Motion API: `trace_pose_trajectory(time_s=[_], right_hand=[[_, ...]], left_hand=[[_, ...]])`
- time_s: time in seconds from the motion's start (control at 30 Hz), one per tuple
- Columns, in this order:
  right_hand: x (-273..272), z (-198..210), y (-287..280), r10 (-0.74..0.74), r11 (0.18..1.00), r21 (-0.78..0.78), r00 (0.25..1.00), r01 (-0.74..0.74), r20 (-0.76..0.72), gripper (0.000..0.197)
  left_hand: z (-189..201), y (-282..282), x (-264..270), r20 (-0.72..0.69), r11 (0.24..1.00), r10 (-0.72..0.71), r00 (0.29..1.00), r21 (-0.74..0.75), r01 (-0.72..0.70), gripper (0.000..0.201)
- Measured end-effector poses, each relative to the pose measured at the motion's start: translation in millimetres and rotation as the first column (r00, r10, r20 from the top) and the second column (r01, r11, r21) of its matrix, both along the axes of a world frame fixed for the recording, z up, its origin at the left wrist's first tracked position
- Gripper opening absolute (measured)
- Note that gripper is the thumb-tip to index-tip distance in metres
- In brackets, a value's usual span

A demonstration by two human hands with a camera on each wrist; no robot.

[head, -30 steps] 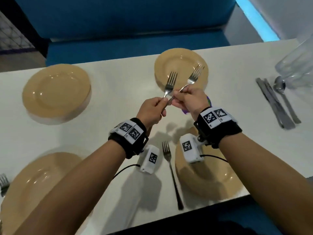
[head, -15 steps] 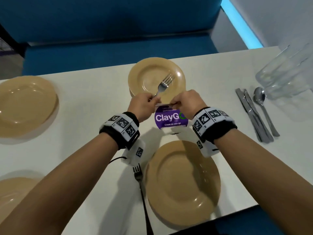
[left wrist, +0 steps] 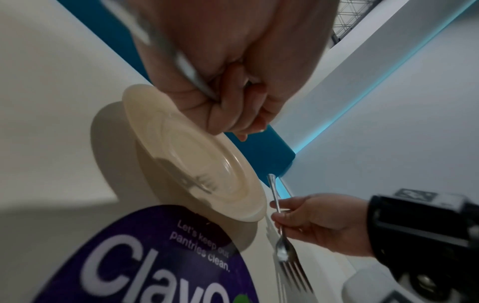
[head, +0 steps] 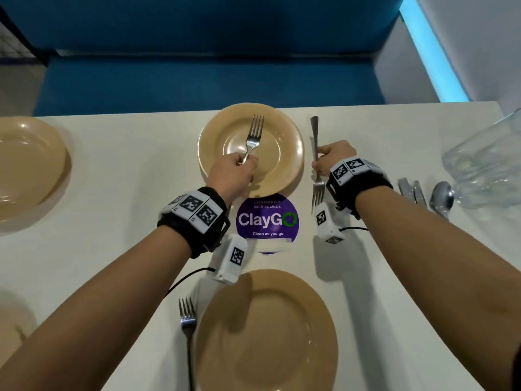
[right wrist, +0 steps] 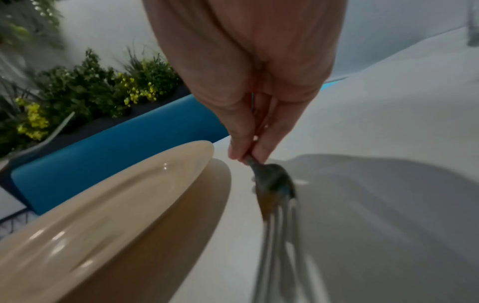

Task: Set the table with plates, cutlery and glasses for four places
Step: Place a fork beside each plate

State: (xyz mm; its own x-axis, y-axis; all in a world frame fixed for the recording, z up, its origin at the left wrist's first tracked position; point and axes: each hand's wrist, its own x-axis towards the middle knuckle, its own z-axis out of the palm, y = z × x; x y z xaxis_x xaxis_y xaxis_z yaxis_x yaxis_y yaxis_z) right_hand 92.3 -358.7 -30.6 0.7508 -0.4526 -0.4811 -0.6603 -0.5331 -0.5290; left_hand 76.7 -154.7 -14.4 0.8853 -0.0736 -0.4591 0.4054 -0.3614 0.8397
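My left hand [head: 244,166] grips a fork [head: 253,134] by its handle, tines pointing away, above the far tan plate [head: 284,131]. My right hand [head: 320,162] pinches a second fork [head: 318,182] just right of that plate, with the tines toward me and the handle pointing away. In the right wrist view the thumb and fingers [right wrist: 246,147] pinch the fork's neck [right wrist: 272,184] low over the white table, beside the plate rim [right wrist: 129,184]. A third fork [head: 187,328] lies left of the near plate [head: 266,331].
Another tan plate [head: 28,165] sits at the far left and one [head: 11,325] at the lower left edge. Knives [head: 411,190], a spoon [head: 441,194] and clear glasses [head: 487,167] stand at the right. A purple ClayGo sticker [head: 267,218] lies between the two middle plates.
The hands have come apart. My right hand carried its fork to the right of the far plate and turned its tines toward me. The left hand stays over that plate.
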Motion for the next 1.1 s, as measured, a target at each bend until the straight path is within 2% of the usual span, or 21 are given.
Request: trace_pose_trajectory(time_s=[0.1, 0.3, 0.47, 0.8, 1.1], right_hand=[[15.9, -8.1, -0.5, 0.012, 1.0, -0.014, 1.0, -0.012, 0.005, 0.045], [9.8, -28.1, -3.5, 0.119, 0.977, -0.188, 0.989, -0.1, 0.091, 0.043], [0.7, -38.6, -5.8, 0.175, 0.964, -0.23, 0.971, -0.136, 0.16, 0.036], [21.6, -40.8, -4.0, 0.218, 0.958, -0.223, 0.961, -0.178, 0.17, 0.03], [21.9, -41.2, -7.1, 0.397, 0.884, -0.345, 0.895, -0.315, 0.201, 0.018]], left_hand=[[-4.4, -6.1, 7.6, -0.019, 1.0, 0.004, 1.0, 0.016, -0.004, 0.021], [-10.2, -14.9, 19.7, -0.032, 1.0, 0.022, 0.999, 0.018, -0.022, 0.023], [-10.7, -21.8, 23.1, -0.034, 1.0, 0.017, 0.999, 0.009, -0.017, 0.023], [-8.4, -27.0, 21.8, -0.033, 1.0, 0.008, 0.999, 0.001, -0.008, 0.019], [-10.6, -19.0, 16.4, -0.049, 1.0, 0.003, 0.999, 0.025, -0.002, 0.024]])
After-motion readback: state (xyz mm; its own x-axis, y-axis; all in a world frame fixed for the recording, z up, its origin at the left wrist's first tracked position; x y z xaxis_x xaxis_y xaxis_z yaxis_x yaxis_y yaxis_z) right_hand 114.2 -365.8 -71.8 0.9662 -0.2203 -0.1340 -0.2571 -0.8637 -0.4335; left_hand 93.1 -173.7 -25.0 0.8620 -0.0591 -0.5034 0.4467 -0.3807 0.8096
